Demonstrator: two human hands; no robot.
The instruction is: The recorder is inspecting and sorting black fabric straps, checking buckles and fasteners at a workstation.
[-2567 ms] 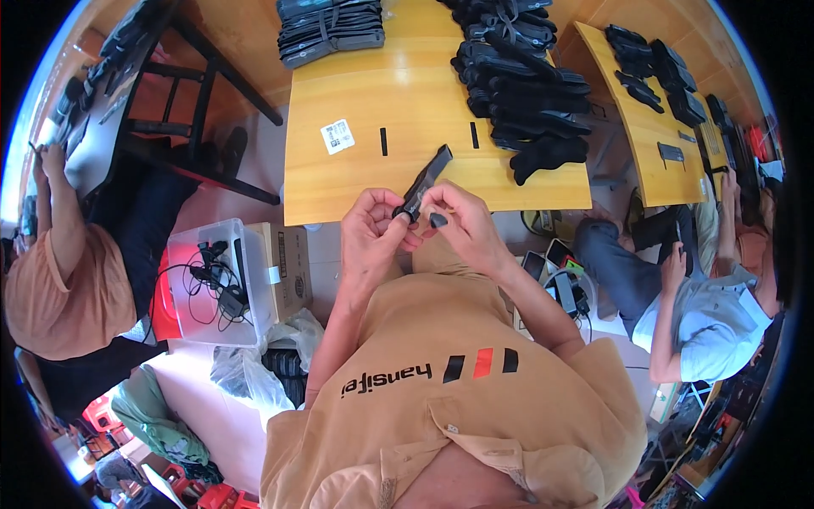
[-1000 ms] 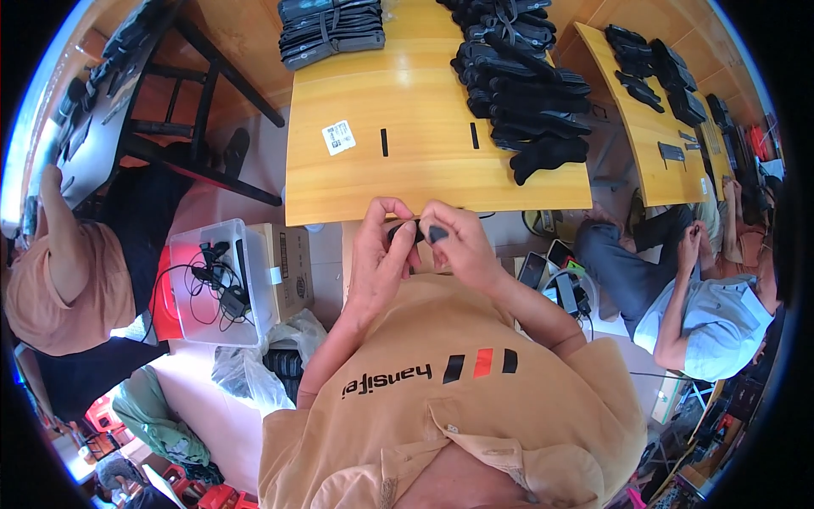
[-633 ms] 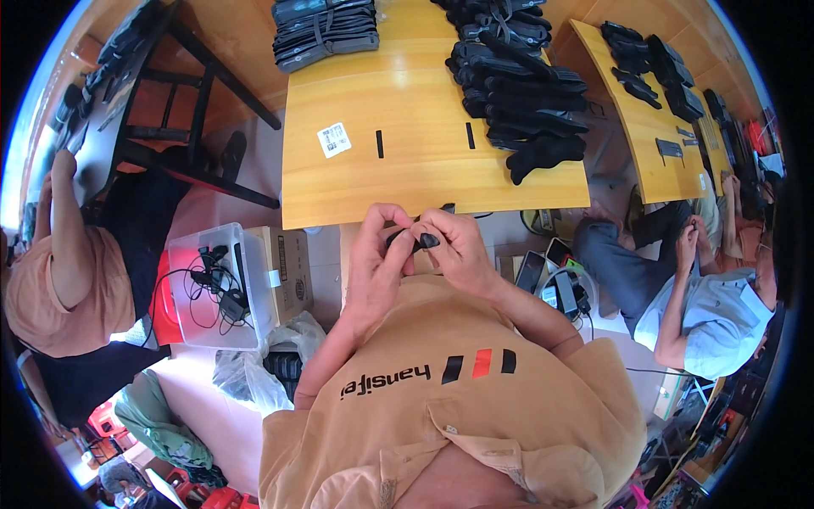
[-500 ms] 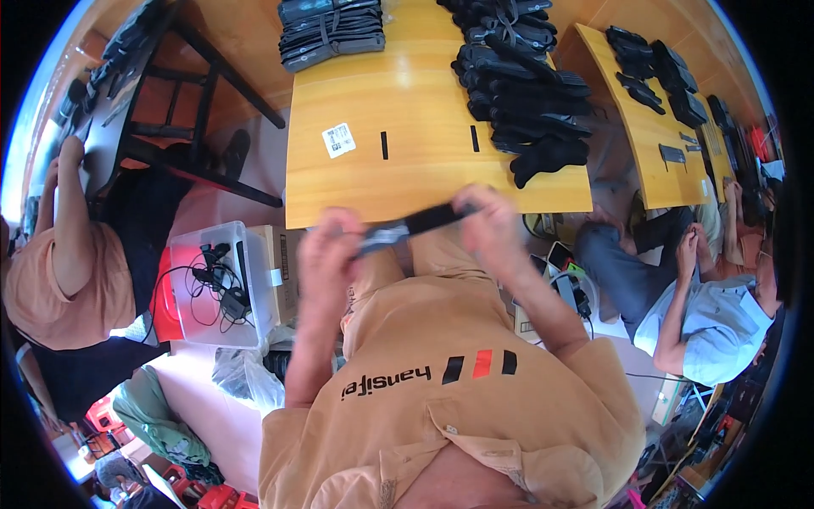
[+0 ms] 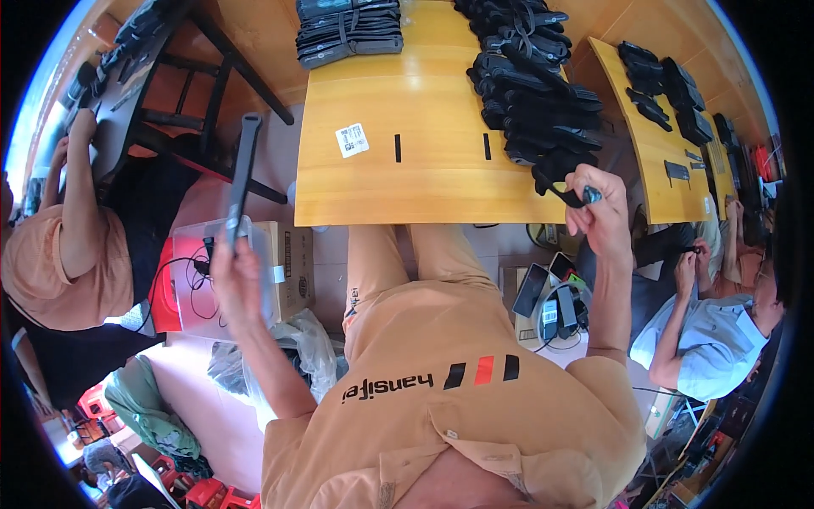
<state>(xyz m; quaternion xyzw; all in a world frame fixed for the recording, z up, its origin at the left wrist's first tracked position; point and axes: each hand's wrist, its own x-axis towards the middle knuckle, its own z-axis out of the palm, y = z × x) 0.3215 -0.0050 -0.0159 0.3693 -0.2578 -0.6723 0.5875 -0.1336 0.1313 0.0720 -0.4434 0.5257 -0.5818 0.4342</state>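
Note:
My left hand [image 5: 237, 276] is closed on the lower end of a long dark grey strap [image 5: 243, 165]. The strap stands up from the fist, past the table's left side, and has a rounded, slotted tip. Over the table's near right corner, my right hand [image 5: 600, 208] pinches a curved black fabric piece [image 5: 555, 186] at the edge of a pile. A small shiny dark end pokes out between its fingers. That pile of black fabric pieces [image 5: 538, 106] lies along the right side of the yellow table [image 5: 381, 191].
A banded stack of dark folded pieces [image 5: 349, 34] sits at the back left, near a white label [image 5: 352, 141] and two short black strips. Below the table's left side stands a clear bin [image 5: 191, 297] with cables beside a carton [image 5: 292, 267]. Other people sit on both sides.
My hands were together before me, stretching the strap between them. Now they are apart: the left has swung left with the strap, the right has reached up to the black pile.

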